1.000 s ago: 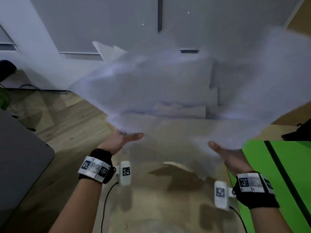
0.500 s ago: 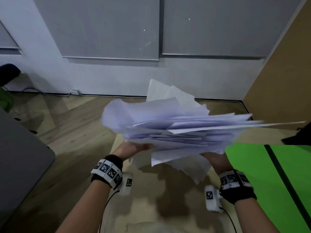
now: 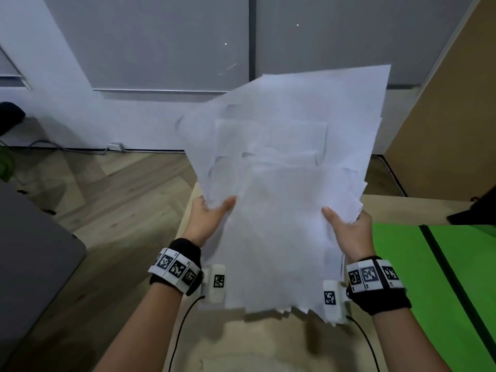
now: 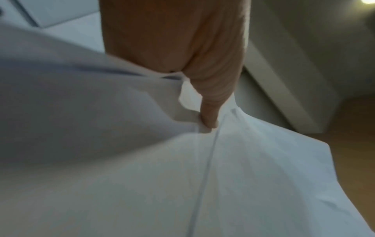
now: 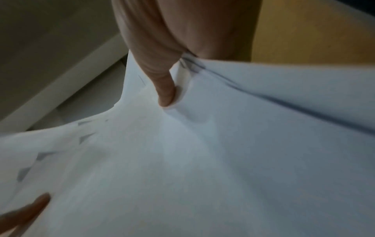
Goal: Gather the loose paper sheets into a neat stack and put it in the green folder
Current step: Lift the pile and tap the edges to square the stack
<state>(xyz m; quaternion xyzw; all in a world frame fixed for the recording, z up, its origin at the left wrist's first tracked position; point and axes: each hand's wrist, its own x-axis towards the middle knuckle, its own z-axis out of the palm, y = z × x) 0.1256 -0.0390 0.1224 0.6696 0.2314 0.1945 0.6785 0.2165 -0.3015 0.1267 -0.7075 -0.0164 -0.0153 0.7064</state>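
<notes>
Uneven stack of white paper sheets (image 3: 281,189) held upright above the wooden table (image 3: 389,208), left hand (image 3: 206,221) gripping its left edge, right hand (image 3: 349,234) clamping its right edge, thumbs on the front, green folder (image 3: 434,277) lying open on the table right of the stack.

Green folder (image 3: 418,277) lies on table (image 3: 402,208).

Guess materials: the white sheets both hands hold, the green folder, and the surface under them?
White loose sheets: thin matte paper; they flex and crease at the left hand and right hand. Bright green flat folder: smooth, evenly coloured, probably plastic or coated card, with a dark band. Pale tabletop: looks like light wood or laminate, matte.
</notes>
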